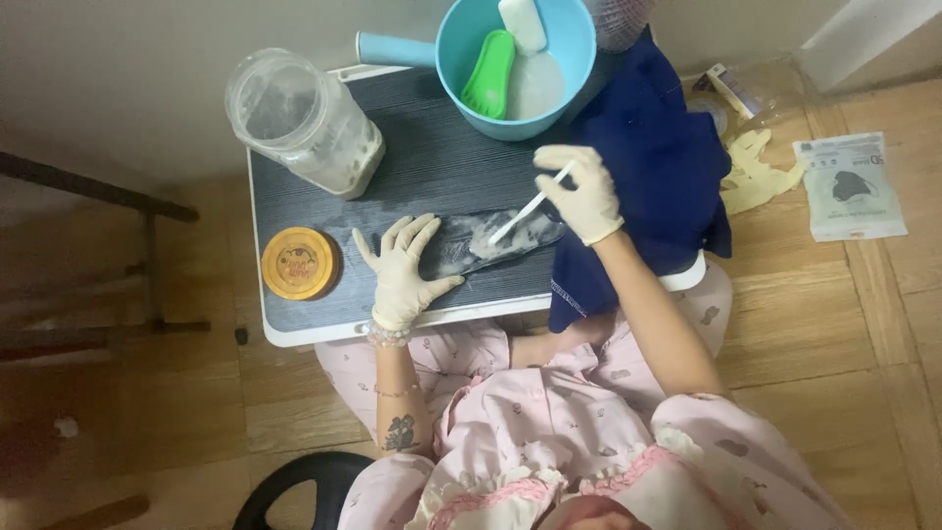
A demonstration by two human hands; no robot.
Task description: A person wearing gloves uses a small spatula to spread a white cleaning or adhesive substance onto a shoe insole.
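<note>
At about nine o'clock on the dark wood-grain counter [432,157] lies a round yellow lid [298,262], and up at ten o'clock a clear plastic jar [306,123] with pale residue inside rests tilted on its side, mouth open. Just right of the lid, the left hand [404,270], in a cream latex glove, lies flat with fingers spread wide, gripping nothing, pressing down the left end of a dark strip of fabric [491,243] that sits near the counter's front edge at six o'clock. The strip is smeared with whitish paste. At the twelve o'clock edge stands a light blue basin with a handle [461,39]; inside it are a green scrubbing brush [489,75] and a white bar of soap [522,22], with a little cloudy water. Toward three o'clock the right hand [587,194], gloved likewise, is closed around the handle of a slim white brush [528,208], whose tip touches the paste on the strip. Beneath and behind that hand a dark blue garment [657,167] drapes over the counter's right end. Farther right, on the wooden floor [834,324], lie a spare cream glove [756,172] and a flat white packet [850,186], well apart from the counter.
</note>
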